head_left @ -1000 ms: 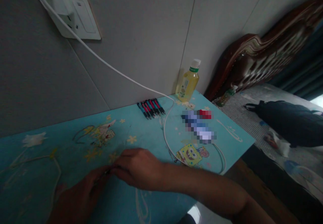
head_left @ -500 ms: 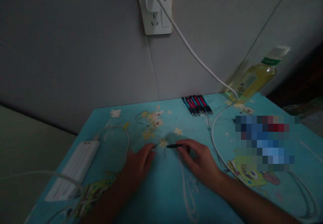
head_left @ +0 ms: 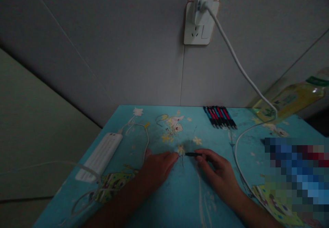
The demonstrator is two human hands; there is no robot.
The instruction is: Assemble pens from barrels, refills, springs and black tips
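Observation:
My right hand (head_left: pixel 218 169) pinches a slim black pen part (head_left: pixel 193 154) between thumb and fingers, its free end pointing left. Facing it, my left hand (head_left: pixel 159 168) has thumb and fingertips pressed together. A thin small piece shows at those fingertips, too tiny and dim to name. Only a narrow gap separates the two hands, low over the blue patterned tabletop (head_left: pixel 164 207). Beyond my right hand, several click pens (head_left: pixel 219 117) in red, blue and black lie side by side in a row, silver tips toward me.
A white power strip (head_left: pixel 102 156) with looping cable lies at the left. A white charger (head_left: pixel 205 3) is plugged into the wall socket (head_left: pixel 189 33), its cable (head_left: pixel 238 60) trailing onto the table. At the right are a bottle of yellow liquid (head_left: pixel 295 99) and a blurred-out blue item (head_left: pixel 295 166).
My view has swung left, so everything appears farther right. The black pen part and my left fingertips are closer together than before.

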